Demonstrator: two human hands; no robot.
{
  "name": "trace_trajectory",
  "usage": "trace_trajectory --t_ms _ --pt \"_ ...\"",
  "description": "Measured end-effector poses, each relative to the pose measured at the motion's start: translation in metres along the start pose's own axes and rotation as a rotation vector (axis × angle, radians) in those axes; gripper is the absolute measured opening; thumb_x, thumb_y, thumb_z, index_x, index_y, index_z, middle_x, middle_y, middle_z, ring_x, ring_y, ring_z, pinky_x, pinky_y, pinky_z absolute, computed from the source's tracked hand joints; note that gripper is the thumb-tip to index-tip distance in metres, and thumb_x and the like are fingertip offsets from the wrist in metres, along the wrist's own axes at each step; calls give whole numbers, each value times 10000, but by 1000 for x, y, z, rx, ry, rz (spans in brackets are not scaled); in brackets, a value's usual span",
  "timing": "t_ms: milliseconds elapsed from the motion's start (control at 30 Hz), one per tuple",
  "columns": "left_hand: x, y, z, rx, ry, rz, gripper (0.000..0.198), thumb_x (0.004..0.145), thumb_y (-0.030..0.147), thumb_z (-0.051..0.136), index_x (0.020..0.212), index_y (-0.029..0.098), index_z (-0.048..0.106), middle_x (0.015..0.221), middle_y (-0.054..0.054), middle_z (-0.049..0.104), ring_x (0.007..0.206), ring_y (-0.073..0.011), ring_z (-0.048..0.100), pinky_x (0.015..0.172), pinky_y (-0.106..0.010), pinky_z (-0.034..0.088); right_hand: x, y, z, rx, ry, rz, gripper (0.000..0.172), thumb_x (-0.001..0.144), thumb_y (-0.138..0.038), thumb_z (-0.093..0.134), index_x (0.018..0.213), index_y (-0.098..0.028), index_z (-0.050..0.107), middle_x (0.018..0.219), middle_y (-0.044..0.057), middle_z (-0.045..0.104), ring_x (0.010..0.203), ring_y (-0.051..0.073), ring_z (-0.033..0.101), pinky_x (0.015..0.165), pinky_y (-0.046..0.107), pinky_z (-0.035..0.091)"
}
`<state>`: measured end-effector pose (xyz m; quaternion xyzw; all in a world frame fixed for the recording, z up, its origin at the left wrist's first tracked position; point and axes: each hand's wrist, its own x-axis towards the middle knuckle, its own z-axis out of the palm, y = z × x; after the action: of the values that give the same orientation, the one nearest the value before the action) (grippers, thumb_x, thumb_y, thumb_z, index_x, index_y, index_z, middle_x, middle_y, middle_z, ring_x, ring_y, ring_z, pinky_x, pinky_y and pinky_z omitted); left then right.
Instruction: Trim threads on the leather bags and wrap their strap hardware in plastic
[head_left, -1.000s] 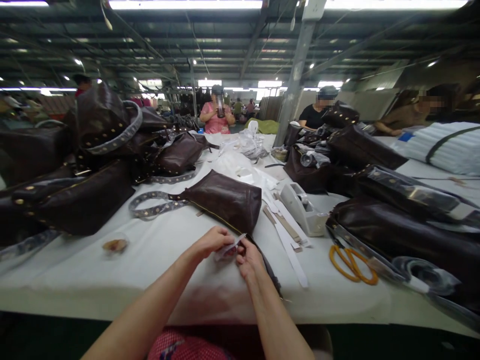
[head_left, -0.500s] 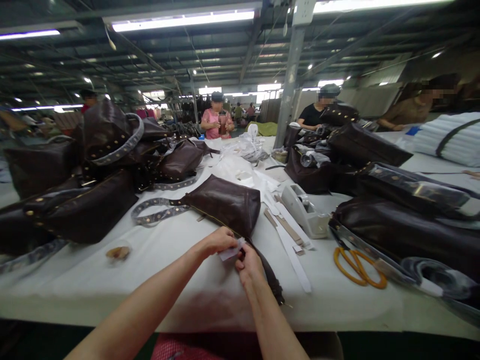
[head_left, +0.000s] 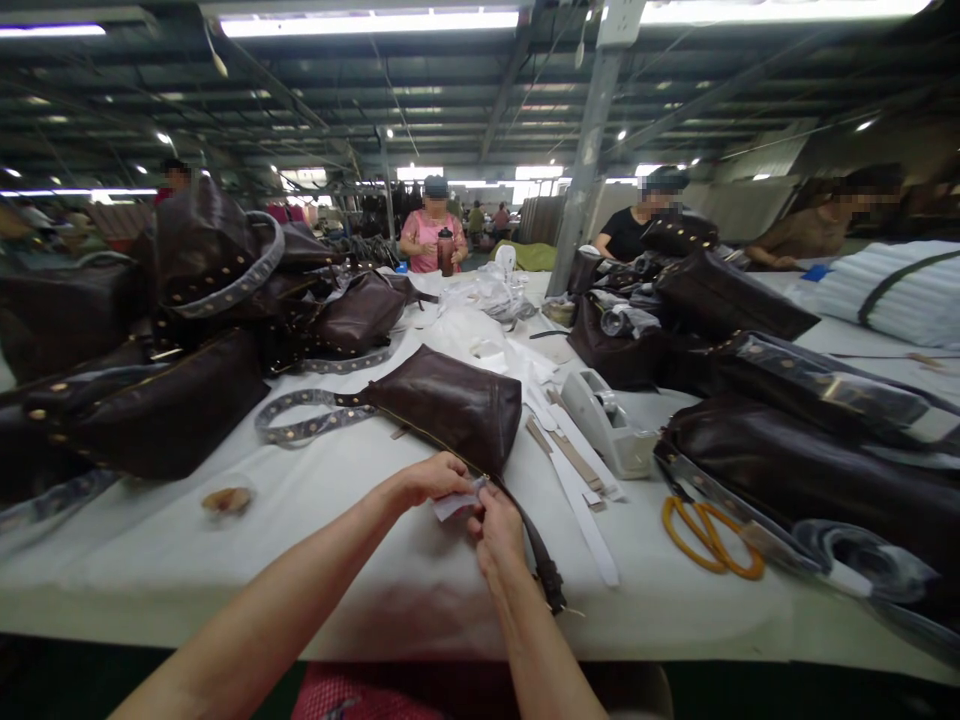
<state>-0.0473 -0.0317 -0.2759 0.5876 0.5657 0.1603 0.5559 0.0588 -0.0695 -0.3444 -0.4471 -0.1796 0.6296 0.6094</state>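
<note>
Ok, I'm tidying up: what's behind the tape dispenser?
A dark brown bag shows behind the tape dispenser; anything directly hidden by the dispenser's body can't be seen.

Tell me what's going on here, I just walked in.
Someone at a white table has a small white slip pinched in the left hand. The right hand is right up against it, though its exact grip is hard to see. A brown bag lies just beyond. Tape dispenser and scissors lie off to the right, unheld. Across the table, a co-worker holds a bottle.
</note>
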Motion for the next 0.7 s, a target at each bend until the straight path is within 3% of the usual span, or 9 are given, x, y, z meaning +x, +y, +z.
trace_trajectory --t_ms 133,333,533,700 --pt "4 -5 2 -21 -11 49 215 614 333 670 608 137 581 532 17 556 479 -97 461 456 -212 330 1 1 2 -18 73 8 213 629 -324 712 704 -168 588 478 -88 448 396 43 388 330 132 234" --pt "10 -6 3 47 61 115 202 649 330 634 612 147 558 526 31 515 469 -87 418 436 -203 299 1 2 7 -51 196 -9 286 650 -357 732 649 -194 497 450 -97 451 367 45 391 326 141 254" --pt "9 -4 -4 199 132 181 133 661 257 597 589 148 570 499 49 459 477 -86 391 434 -204 253 -4 -9 9 -43 169 64 289 685 -333 730 626 -194 484 397 -142 294 308 15 214 297 139 110" --pt "1 -1 -2 323 171 219 98 676 204 566 605 145 599 503 45 478 495 -92 409 465 -211 251 -8 -21 5 -2 145 158 253 696 -315 735 666 -175 526 481 -107 418 330 11 291 290 127 135"
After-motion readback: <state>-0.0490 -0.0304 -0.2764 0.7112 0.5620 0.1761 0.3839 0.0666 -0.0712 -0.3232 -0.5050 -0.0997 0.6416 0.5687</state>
